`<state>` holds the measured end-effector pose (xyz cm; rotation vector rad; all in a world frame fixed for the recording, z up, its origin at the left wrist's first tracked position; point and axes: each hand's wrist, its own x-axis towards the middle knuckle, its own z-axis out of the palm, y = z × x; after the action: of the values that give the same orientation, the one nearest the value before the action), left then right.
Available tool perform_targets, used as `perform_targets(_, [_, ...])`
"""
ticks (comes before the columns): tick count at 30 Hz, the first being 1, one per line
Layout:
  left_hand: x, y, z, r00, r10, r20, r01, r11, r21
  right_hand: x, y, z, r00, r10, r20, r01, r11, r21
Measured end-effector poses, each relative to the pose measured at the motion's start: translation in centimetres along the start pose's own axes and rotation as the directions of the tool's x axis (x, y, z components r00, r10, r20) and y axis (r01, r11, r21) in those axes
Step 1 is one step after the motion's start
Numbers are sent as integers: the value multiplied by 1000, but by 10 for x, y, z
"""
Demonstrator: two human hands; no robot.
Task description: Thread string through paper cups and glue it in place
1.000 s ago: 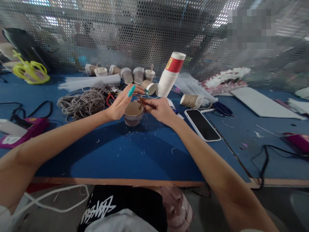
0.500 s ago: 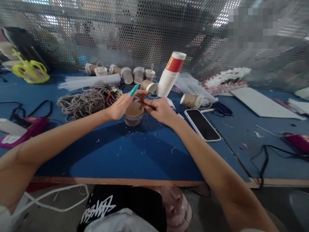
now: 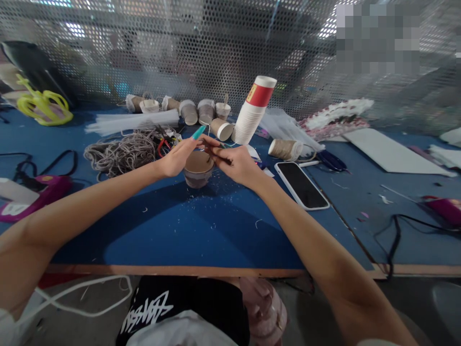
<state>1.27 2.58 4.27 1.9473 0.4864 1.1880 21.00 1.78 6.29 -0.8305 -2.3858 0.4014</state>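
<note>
A small brown cup (image 3: 198, 169) stands upright on the blue table (image 3: 201, 226), between my two hands. My left hand (image 3: 180, 154), with long teal nails, hovers over the cup's left rim, its thumb and a finger pinched on a thin piece I cannot name. My right hand (image 3: 237, 164) is closed at the cup's right rim, holding a thin dark stick-like piece (image 3: 219, 156) that points toward my left fingers. The fingertips of both hands meet just above the cup.
A coil of grey cord (image 3: 120, 151) lies left of the cup, a leaning stack of paper cups (image 3: 252, 115) and several wrapped cups (image 3: 196, 111) behind. A phone (image 3: 301, 185) lies to the right. A perforated metal screen (image 3: 216, 53) closes the back. Black cables (image 3: 399, 235) trail right.
Both hands stay over the cup. My left fingers have closed in toward my right fingertips; the hands have barely shifted otherwise.
</note>
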Motion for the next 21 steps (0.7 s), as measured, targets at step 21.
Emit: perform_targets(21, [9,9,-37,992,-122,25,114,971,210,0,2,-2,1000,-13,-1,13,995,-101])
